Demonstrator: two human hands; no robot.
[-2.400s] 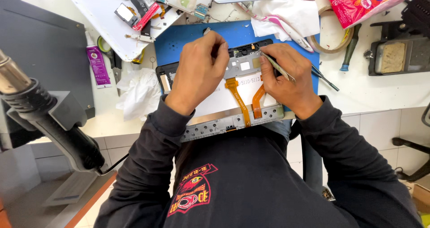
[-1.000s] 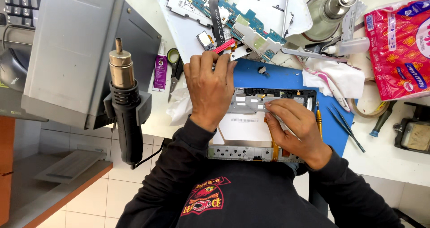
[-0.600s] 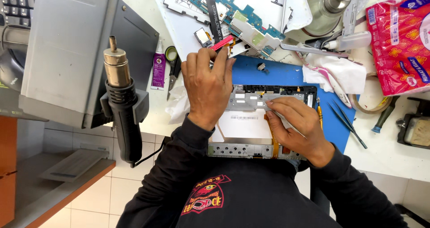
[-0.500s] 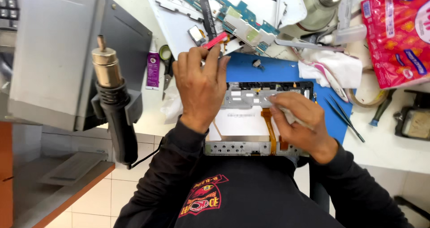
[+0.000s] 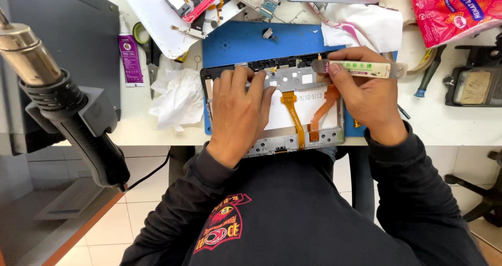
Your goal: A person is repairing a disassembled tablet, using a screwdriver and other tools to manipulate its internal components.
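Blue mat (image 5: 235, 43) on the bench has the opened tablet (image 5: 282, 101) lying on it. Left hand (image 5: 238, 114) rests flat on the tablet, fingers spread and loose, gripping nothing. Right hand (image 5: 368, 96) pinches a flat pry tool (image 5: 361, 69), tip at the tablet's top edge, wrist angled inward.

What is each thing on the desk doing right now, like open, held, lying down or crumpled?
Tablet frame: opened up, insides showing, flat on the blue mat.
Orange ribbon cables: lying exposed across the frame.
Left hand: pressing down on the frame.
Right hand: holding a flat tool.
Flat tool: held level over the frame's top edge.
White tissue: crumpled.
Hot air gun: resting untouched.
Purple tube: lying capped.
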